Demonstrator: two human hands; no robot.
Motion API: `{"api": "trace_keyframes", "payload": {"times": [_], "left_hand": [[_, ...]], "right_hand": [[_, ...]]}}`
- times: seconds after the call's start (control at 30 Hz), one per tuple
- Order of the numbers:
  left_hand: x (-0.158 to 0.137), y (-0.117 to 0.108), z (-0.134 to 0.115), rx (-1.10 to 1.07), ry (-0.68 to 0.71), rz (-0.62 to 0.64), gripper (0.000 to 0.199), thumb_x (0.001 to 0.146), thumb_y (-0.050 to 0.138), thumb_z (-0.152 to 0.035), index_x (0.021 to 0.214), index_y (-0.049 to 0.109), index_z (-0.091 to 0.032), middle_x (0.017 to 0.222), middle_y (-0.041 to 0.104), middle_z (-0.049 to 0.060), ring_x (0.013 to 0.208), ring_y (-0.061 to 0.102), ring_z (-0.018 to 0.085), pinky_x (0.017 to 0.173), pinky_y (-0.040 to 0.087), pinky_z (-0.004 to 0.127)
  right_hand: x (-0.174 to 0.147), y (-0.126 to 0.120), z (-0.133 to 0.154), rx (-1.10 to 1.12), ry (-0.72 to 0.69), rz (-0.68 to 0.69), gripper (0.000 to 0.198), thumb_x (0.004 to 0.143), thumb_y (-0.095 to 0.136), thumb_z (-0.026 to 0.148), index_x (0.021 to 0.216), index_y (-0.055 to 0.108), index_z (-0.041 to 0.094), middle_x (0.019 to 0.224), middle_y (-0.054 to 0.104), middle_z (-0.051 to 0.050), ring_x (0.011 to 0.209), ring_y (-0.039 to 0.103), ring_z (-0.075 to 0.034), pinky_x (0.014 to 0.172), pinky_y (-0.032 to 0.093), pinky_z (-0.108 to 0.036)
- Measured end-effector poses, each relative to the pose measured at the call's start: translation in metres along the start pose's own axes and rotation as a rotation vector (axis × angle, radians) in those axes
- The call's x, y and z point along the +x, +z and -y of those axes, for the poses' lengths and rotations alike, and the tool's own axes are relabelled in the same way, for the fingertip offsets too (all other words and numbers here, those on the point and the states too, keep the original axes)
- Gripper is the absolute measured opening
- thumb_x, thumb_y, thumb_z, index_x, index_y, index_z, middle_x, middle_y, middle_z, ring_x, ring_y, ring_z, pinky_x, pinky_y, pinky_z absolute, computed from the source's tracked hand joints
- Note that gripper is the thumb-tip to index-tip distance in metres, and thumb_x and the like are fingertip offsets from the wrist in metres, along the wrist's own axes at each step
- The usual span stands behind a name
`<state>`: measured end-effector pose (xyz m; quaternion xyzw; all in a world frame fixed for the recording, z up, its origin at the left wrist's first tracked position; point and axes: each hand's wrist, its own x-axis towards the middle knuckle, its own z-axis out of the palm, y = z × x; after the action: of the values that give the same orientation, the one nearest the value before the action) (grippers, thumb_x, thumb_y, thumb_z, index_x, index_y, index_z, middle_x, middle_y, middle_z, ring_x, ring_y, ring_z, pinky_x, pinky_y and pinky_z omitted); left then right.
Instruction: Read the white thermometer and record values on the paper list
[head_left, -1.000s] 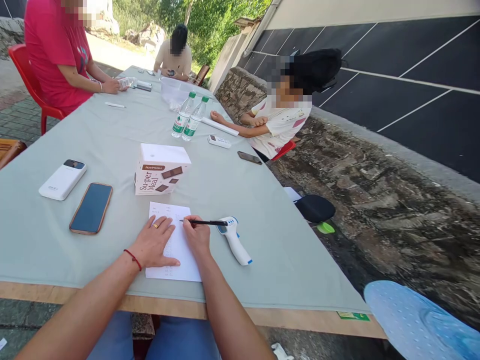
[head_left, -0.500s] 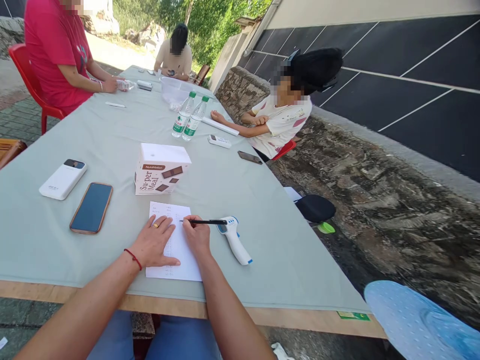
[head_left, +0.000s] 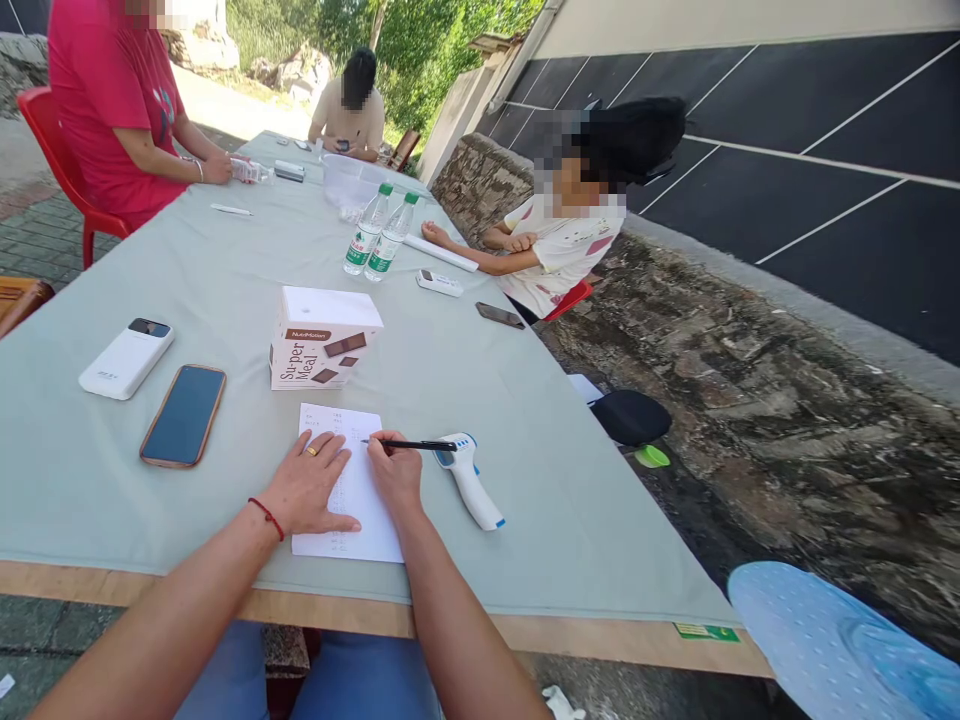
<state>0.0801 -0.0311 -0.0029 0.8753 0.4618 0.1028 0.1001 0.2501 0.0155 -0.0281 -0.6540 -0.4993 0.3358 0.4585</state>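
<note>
A white sheet of paper point(head_left: 367, 540) with handwriting on it lies on the cloth-covered table point(head_left: 600, 530) in front of me. My left hand point(head_left: 311, 485) rests flat on the sheet, fingers spread, a ring on one finger. A black pen point(head_left: 420, 445) is pinched in my right hand point(head_left: 397, 475), its tip on or just over the upper right part of the writing. Just right of that hand lies a white and blue infrared thermometer point(head_left: 472, 485). Beyond the paper stands a white and brown box point(head_left: 322, 340).
Left of the paper lie a phone point(head_left: 184, 415) and a white power bank point(head_left: 127, 360). Farther back stand two water bottles point(head_left: 379, 240) and a clear plastic bowl point(head_left: 349, 185). Three people sit around the table. A blue hat-like item point(head_left: 832, 640) is at the lower right.
My right hand and the pen have shifted very slightly to the right on the sheet. My left hand has stayed in place.
</note>
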Motion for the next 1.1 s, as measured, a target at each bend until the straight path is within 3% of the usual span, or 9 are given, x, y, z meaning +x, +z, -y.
{"api": "trace_keyframes", "payload": {"times": [0.27, 0.53, 0.73, 0.9, 1.1], "left_hand": [[0.000, 0.000, 0.001, 0.008, 0.009, 0.000, 0.092, 0.072, 0.055, -0.078, 0.139, 0.046, -0.014, 0.150, 0.042, 0.018, 0.140, 0.034, 0.035, 0.117, 0.018, 0.052], [-0.004, -0.001, 0.006, 0.062, 0.003, -0.019, 0.094, 0.071, 0.056, -0.079, 0.139, 0.046, -0.015, 0.148, 0.044, 0.017, 0.140, 0.035, 0.034, 0.117, 0.019, 0.052], [-0.007, -0.002, 0.007, 0.037, -0.063, -0.080, 0.095, 0.063, 0.064, -0.079, 0.130, 0.048, -0.014, 0.139, 0.050, 0.019, 0.136, 0.040, 0.035, 0.115, 0.025, 0.054], [-0.031, -0.007, 0.002, 0.043, -0.200, -0.151, 0.089, 0.061, 0.072, -0.072, 0.124, 0.048, -0.014, 0.131, 0.051, 0.021, 0.129, 0.044, 0.039, 0.112, 0.025, 0.061], [-0.071, -0.017, 0.016, -0.042, -0.235, -0.197, 0.066, 0.063, 0.078, -0.057, 0.110, 0.052, -0.019, 0.120, 0.052, 0.014, 0.118, 0.051, 0.036, 0.107, 0.036, 0.059]], "right_hand": [[0.001, 0.001, -0.001, 0.059, 0.043, 0.001, 0.026, 0.063, 0.055, 0.043, 0.073, 0.061, 0.020, 0.060, 0.063, 0.001, 0.055, 0.053, -0.016, 0.055, 0.042, -0.028], [-0.015, -0.024, 0.017, 0.130, -0.026, 0.111, 0.045, 0.075, 0.053, 0.063, 0.079, 0.060, 0.018, 0.071, 0.066, -0.004, 0.064, 0.059, -0.019, 0.060, 0.046, -0.030], [-0.054, -0.041, 0.020, -0.247, -0.217, 0.284, 0.034, 0.082, 0.054, 0.050, 0.095, 0.069, 0.022, 0.057, 0.059, 0.002, 0.054, 0.055, -0.018, 0.055, 0.039, -0.028], [-0.067, -0.043, 0.017, -0.539, -0.360, 0.369, 0.028, 0.090, 0.047, 0.034, 0.102, 0.072, 0.027, 0.085, 0.070, -0.005, 0.083, 0.065, -0.022, 0.069, 0.043, -0.030], [-0.073, -0.036, 0.006, -0.642, -0.469, 0.380, 0.022, 0.089, 0.052, 0.026, 0.098, 0.072, 0.025, 0.095, 0.067, -0.008, 0.091, 0.062, -0.024, 0.079, 0.047, -0.034]]}}
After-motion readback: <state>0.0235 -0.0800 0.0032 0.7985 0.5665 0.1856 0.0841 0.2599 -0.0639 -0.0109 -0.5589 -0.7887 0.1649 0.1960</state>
